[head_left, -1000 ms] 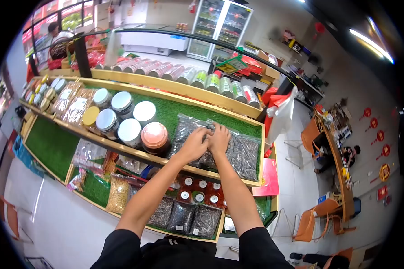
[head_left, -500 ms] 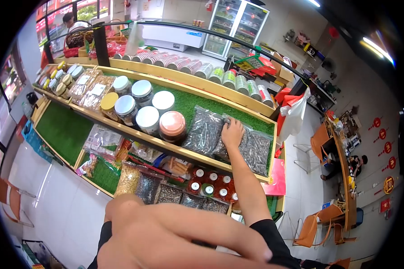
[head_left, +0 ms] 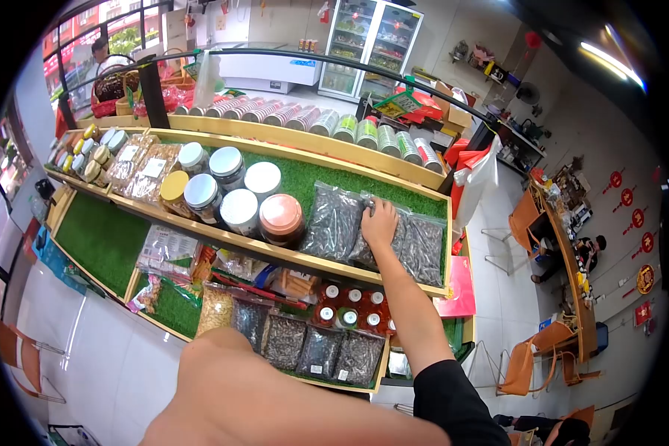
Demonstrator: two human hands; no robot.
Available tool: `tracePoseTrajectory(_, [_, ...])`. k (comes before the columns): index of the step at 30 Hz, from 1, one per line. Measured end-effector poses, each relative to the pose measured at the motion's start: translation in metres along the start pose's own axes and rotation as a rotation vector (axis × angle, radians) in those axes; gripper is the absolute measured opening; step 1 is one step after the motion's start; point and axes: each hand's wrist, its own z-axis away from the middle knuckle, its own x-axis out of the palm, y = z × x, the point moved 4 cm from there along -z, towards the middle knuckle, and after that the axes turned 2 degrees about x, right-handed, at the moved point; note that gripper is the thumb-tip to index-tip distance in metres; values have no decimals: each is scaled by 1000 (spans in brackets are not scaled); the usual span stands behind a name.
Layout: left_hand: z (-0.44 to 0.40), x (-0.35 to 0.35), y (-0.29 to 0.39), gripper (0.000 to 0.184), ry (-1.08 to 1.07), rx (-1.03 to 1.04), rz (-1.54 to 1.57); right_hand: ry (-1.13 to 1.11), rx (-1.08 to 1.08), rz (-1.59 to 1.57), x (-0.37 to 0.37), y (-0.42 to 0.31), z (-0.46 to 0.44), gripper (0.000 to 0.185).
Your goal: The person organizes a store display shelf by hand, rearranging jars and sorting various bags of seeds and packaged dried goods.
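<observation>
My right hand point(head_left: 380, 222) is closed on the upper part of a clear bag of dark dried goods point(head_left: 363, 253), the middle one of three on the upper shelf. A similar bag point(head_left: 331, 223) lies to its left, another point(head_left: 424, 249) to its right. Close to the camera, the bent left arm fills the bottom of the view; the fingers of my left hand do not show. Left of the bags stands a jar with a pinkish lid point(head_left: 282, 215), beside several white-lidded jars point(head_left: 239, 210).
Below, a second shelf point(head_left: 172, 306) holds bagged goods and red bottles with white caps point(head_left: 325, 314). Behind the upper shelf lies a row of cans point(head_left: 321, 122). A black rail point(head_left: 275, 53) crosses above them. Orange chairs point(head_left: 519, 369) and a seated person point(head_left: 592, 253) are at the right.
My left hand left the bags and came up close to the camera; its fingers, visible half a second ago, no longer show. My right hand stays at the middle bag.
</observation>
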Motion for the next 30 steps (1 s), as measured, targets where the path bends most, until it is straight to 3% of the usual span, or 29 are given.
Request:
tracePoseTrajectory(6, [-30,-15,-3,25,-234,-197,-232,-46,4,-3,-11,-21,-4,32])
tracePoseTrajectory(7, [-34,-16,-12,26,-262,-249,-282,-181,204,33,-44,-43,-8,33])
tracePoseTrajectory(9, [-31,-22,-51,29,-261,-322,-298,-41,32,1,-8,-10,0,34])
tracePoseTrajectory(11, [-1,-33,-123,25,-229,-307,-187,-40,71,41,9,4,-1,35])
tracePoseTrajectory(16, [144,-36,-283,36,-293,-793,-463,5,-20,-17,6,1,-1,32])
tracePoseTrajectory(18, [207,-34,-311,43,-425,-939,-633,4,-14,-4,4,0,-1,33])
tracePoseTrajectory(19, [244,-33,-322,43,-430,-934,-623,-5,-14,-4,3,0,-1,33])
tracePoseTrajectory(21, [301,-36,-328,48,-415,-784,-1024,10,-8,-7,5,2,0,33])
tracePoseTrajectory(24, [304,-27,-326,49,-444,-800,-1155,-19,19,7,4,1,-1,31])
tracePoseTrajectory(30, [298,-25,-320,46,-432,-751,-1153,10,-10,-48,-3,-3,0,32])
